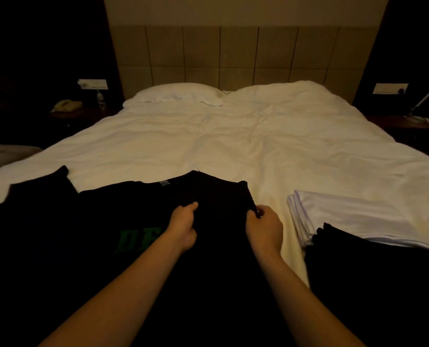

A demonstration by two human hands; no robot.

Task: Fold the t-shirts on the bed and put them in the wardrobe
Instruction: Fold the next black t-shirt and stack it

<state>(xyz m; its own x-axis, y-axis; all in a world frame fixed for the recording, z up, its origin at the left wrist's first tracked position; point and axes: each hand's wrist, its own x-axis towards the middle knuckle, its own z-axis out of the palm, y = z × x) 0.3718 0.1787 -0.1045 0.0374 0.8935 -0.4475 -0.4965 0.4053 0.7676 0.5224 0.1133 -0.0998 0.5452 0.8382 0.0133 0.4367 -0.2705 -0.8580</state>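
A black t-shirt point(123, 211) with green lettering lies spread on the white bed point(208, 141) near its foot, its left sleeve reaching out to the left. Its right side is folded over toward the middle. My left hand point(182, 227) pinches the folded cloth near the chest. My right hand point(264, 227) pinches the right edge of the same fold. To the right lie folded white t-shirts point(358, 216) in a stack, with a folded black garment point(373, 271) overlapping their near corner. No wardrobe is in view.
A white pillow point(176, 95) lies at the head of the bed before a padded headboard point(233, 53). A nightstand at the left holds a telephone point(67, 105) and a bottle point(101, 98). Another nightstand with a lamp arm point(428, 98) stands at the right.
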